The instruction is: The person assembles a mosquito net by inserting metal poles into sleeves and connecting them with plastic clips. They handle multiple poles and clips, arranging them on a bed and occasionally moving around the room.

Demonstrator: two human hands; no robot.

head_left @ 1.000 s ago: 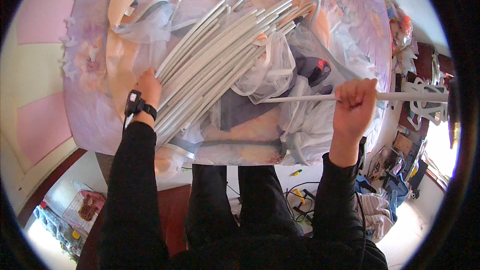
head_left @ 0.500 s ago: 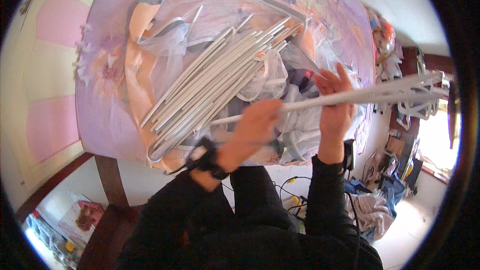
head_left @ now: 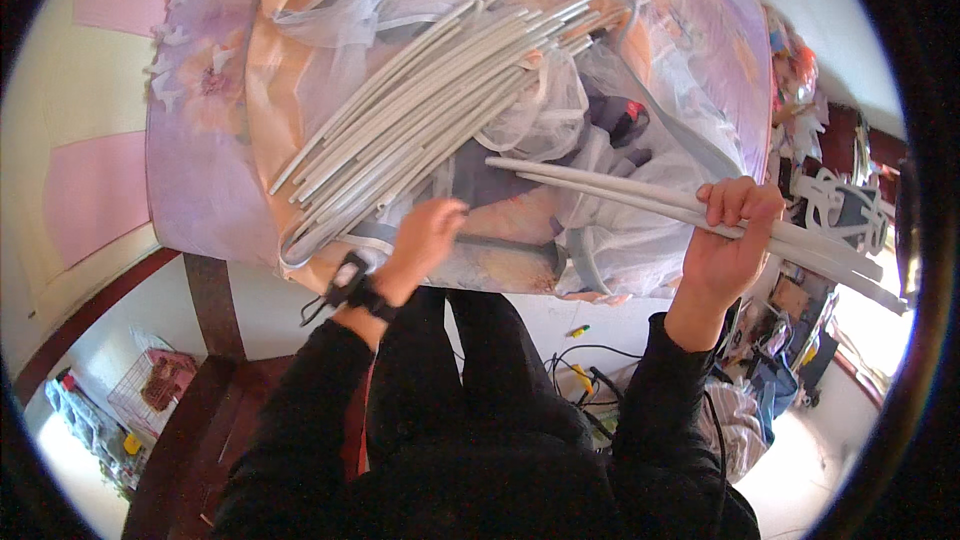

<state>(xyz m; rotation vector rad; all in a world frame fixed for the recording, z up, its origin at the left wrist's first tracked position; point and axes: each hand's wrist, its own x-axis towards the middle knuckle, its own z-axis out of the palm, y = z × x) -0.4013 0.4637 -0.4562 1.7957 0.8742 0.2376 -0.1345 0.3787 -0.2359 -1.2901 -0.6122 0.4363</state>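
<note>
My right hand is wrapped around a few white metal poles. They slant down to the right, with their left ends above the bed and their far ends past its right edge. My left hand holds nothing; its fingers are apart, loosely bent, near the lower ends of the pole pile. That pile of long white poles lies diagonally on white mesh netting with grey trim and peach fabric borders. A dark item with a red patch shows among the netting.
A bed with a purple floral cover carries everything. Cables trail on the floor below it. On the right are cluttered shelves and a white openwork piece. A wire cage stands at lower left.
My right hand has closed around the poles, and they now tilt down to the right. My left hand has come off them and moved left and nearer to me.
</note>
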